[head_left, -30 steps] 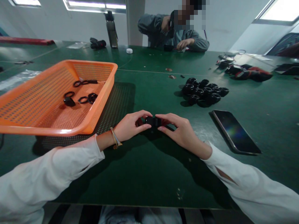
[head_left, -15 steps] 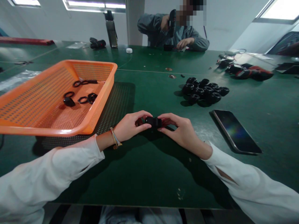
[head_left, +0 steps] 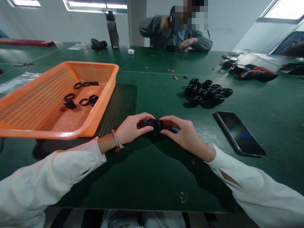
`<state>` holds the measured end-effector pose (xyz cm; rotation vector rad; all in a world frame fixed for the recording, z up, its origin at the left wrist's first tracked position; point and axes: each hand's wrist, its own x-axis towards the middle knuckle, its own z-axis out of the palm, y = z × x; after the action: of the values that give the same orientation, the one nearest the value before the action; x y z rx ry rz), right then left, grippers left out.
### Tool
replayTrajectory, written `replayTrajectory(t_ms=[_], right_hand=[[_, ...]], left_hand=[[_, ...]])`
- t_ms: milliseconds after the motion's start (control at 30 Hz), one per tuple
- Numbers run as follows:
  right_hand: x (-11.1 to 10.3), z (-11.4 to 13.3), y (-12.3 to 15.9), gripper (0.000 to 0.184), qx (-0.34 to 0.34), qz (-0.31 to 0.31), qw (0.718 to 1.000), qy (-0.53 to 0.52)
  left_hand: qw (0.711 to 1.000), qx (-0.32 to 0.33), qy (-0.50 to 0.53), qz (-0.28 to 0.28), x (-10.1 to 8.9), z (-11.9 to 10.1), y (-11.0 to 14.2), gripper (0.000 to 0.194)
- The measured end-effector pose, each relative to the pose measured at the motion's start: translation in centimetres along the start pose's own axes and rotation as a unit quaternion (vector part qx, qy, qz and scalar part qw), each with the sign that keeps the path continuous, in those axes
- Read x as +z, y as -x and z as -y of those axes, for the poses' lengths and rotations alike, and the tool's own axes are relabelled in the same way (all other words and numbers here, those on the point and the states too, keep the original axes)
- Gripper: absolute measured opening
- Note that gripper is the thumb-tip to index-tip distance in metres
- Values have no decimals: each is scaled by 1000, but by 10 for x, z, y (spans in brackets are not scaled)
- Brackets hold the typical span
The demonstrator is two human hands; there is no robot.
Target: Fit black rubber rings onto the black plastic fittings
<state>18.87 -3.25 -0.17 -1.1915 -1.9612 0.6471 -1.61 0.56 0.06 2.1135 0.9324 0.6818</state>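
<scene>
A small black cable gland (head_left: 155, 124), a ribbed cylinder with a wider ring at its middle, is held just over the green table between my two hands. My left hand (head_left: 136, 126) pinches its left end between thumb and fingers; a bracelet circles that wrist. From the other side, the fingertips of my right hand (head_left: 178, 129) grip its right end. The fingers hide both ends of the part. Beyond my right hand lies a pile of similar black glands (head_left: 209, 92). Several black rings and nuts (head_left: 70, 103) lie inside the orange basket (head_left: 104, 109) on the left.
A phone (head_left: 240, 133) lies right of my right hand. Across the table (head_left: 152, 177), a co-worker (head_left: 154, 30) holds a black power tool (head_left: 172, 17). A bottle (head_left: 112, 31), a white cap (head_left: 130, 51) and red-black items (head_left: 257, 73) sit farther back.
My hands and the gland stay nearly in place, with only a slight shift of the right fingers. Across the table, the co-worker's power tool has moved slightly left.
</scene>
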Motion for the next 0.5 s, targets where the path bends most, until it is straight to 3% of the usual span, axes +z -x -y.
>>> replayTrajectory(t_ms=[133,500], right_hand=[[0,-1,1,41,-8,-2,1000,8],[0,-2,1,35,-33,-8,998,49]], left_hand=[[1000,3,1,-2,0,0,0,29],[1000,7,-3,-5,0,0,0,28]])
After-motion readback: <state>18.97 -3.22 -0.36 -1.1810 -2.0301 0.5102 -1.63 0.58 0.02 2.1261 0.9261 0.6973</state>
